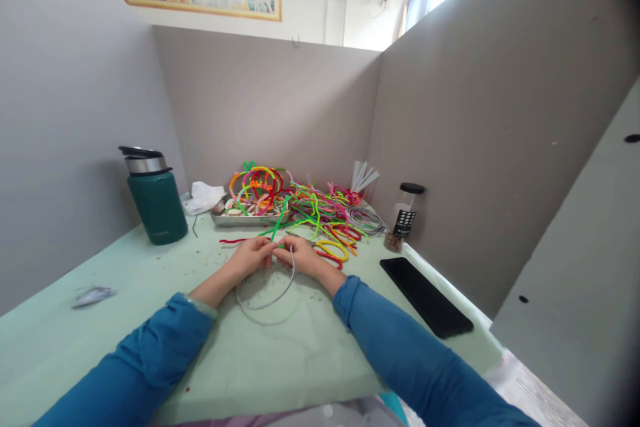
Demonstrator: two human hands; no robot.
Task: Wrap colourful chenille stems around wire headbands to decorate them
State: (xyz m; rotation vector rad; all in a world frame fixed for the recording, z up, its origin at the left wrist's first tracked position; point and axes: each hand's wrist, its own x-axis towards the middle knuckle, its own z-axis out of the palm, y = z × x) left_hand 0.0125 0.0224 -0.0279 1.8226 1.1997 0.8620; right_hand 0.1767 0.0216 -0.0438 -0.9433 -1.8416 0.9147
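My left hand [253,257] and my right hand [301,257] meet above the middle of the table, fingertips close together. Both are closed in a pinch. A green pipe cleaner [279,219] stands up from between the fingers, and a bit of green shows at the right fingertips. From the hands a thin grey hoop [265,309] hangs toward me, its right side running up to my right fingers. The fingers hide how hoop and pipe cleaner meet. Just beyond my right hand lie yellow [334,251] and red fuzzy loops.
A metal tray [240,221] holds small pieces and colourful bent shapes. Beside it are piled pipe cleaners [317,203] and coiled grey hoops [367,219]. A green bottle [157,203] stands left; a jar [403,217] and black phone [426,296] are right. Partitions enclose the table.
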